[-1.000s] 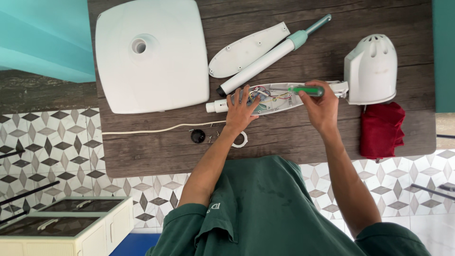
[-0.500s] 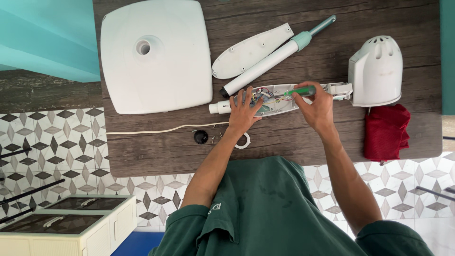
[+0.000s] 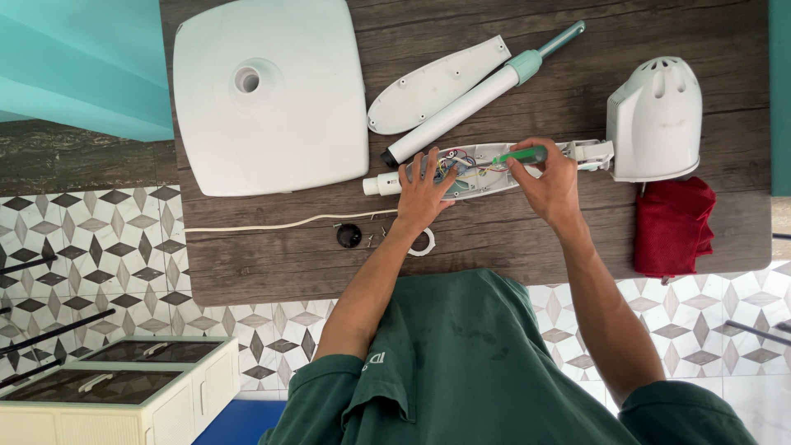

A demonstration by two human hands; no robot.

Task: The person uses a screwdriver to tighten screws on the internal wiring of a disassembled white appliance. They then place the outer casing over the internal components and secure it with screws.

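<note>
Mid-bench, the opened control housing [image 3: 482,169] looks light, rigid plastic with fragile wiring, best steadied by its rim: left hand [image 3: 424,185] spread on it, right hand [image 3: 548,177] apparently pinching a green screwdriver [image 3: 521,154].

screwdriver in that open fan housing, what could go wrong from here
The green-handled screwdriver in the right hand works close to thin coloured wires; a slip could nick one. The small screws lie loose near the table edge and might roll off.
</note>
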